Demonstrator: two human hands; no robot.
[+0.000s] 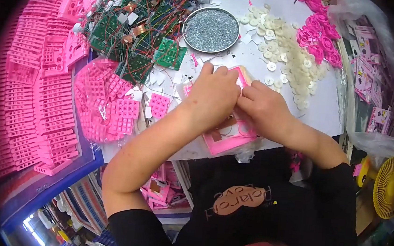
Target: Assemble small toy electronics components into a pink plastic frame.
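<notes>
Illumination is bright and even, apparently from overhead. The white worktop (315, 110) reads slightly overexposed, and shadows beneath the hands are soft and short. Fisheye distortion bends straight edges toward the rim, with heavy black vignetting at the corners. Overall sharpness is moderate; outer areas are soft and smeared.

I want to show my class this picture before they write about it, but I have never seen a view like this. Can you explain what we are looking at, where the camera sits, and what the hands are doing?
There is no machine here. The camera is worn on a person's head and looks down, so the round, bent edges come from its wide lens. The left hand and right hand meet over a flat pink plastic housing on a white table. Both press on it; what the fingers grip is hidden. Around them lie a round metal tray of small screws, green circuit boards with wires, white discs, pink keypad pieces and stacked pink frames.
</notes>
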